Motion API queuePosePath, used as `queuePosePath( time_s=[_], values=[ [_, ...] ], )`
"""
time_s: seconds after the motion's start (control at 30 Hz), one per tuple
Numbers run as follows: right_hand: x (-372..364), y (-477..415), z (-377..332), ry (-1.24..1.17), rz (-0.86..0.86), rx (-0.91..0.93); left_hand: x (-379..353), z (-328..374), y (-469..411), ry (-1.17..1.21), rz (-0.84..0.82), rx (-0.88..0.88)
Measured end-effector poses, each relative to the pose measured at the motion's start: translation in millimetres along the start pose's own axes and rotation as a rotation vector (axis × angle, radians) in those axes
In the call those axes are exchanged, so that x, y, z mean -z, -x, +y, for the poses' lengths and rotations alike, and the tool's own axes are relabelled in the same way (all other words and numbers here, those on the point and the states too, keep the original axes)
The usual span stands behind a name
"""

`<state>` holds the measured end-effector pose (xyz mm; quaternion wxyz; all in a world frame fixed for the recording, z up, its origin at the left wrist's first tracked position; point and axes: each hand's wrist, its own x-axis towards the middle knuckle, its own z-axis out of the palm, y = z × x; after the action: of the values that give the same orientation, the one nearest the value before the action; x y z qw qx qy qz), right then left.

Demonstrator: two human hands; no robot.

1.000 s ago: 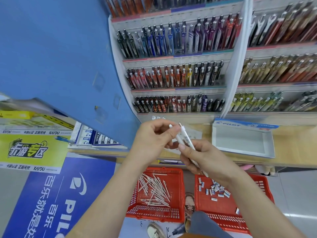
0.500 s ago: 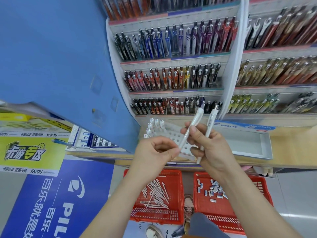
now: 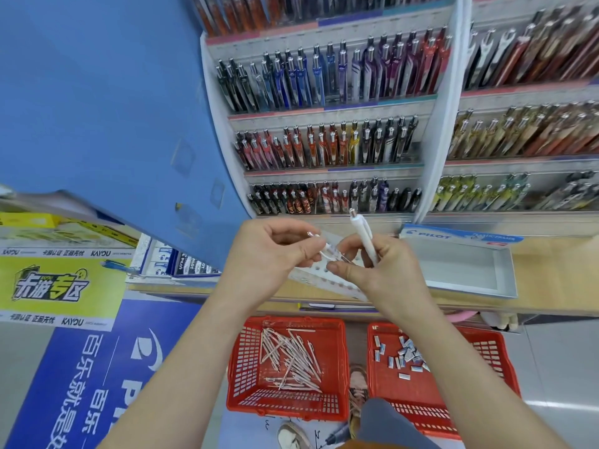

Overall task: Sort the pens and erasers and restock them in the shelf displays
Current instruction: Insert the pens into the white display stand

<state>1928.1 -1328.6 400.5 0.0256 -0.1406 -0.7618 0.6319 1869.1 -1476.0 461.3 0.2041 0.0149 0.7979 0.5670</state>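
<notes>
Left hand (image 3: 275,254): pinches a white pen (image 3: 326,252)
Right hand (image 3: 385,277): grips an upright pen (image 3: 364,241)
Wooden ledge (image 3: 557,270): perforated tray (image 3: 324,280) at front edge, Pilot box (image 3: 460,270) beside
Floor (image 3: 567,351): pen basket (image 3: 285,406), eraser basket (image 3: 486,351), side by side

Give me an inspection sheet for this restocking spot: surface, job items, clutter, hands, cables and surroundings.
Surface: wooden ledge carrying a perforated white tray and an open Pilot box.
Job's things: loose white pens in the left red basket; erasers in the right red basket, both on the floor.
Clutter: dark marker on the floor.
Hands: left hand pinches a small white pen; right hand grips an upright white pen.
Cables: nothing seen.
Surroundings: stocked pen displays, blue panel, yellow Kayou sign.
</notes>
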Motion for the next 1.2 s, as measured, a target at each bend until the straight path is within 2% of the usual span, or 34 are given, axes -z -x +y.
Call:
queuePosePath(
  time_s=[0.1, 0.2, 0.27, 0.47, 0.77, 0.93, 1.1, 1.2],
  values=[
    [3.0, -0.9, 6.0, -0.029, -0.018, -0.028, 6.8, -3.4, -3.3, -0.093, 0.104, -0.047],
    [13.4, -2.6, 16.4, -0.201, 0.023, -0.175, 26.0, -13.6, -16.4, -0.189, 0.301, -0.113],
    [20.1, -4.1, 27.1, -0.225, 0.078, -0.263, 33.0, -22.3, -24.2, -0.283, 0.359, -0.128],
    [20.0, -4.8, 52.8, -0.205, 0.126, -0.384, 17.0, -44.1, -37.4, -0.514, 0.336, -0.125],
    [17.6, 0.4, 53.9, -0.338, 0.069, -0.356, 8.2, -63.6, -53.0, -0.707, 0.274, -0.231],
    [19.9, 1.0, 50.9, -0.411, 0.020, -0.338, 3.7, -70.0, -62.0, -0.816, 0.264, -0.216],
    [19.9, 1.9, 48.4, -0.448, -0.018, -0.354, 0.9, -70.0, -65.6, -0.887, 0.239, -0.202],
    [20.2, 2.0, 43.9, -0.463, -0.030, -0.371, 3.6, -64.1, -59.5, -0.847, 0.260, -0.167]
  ],
)
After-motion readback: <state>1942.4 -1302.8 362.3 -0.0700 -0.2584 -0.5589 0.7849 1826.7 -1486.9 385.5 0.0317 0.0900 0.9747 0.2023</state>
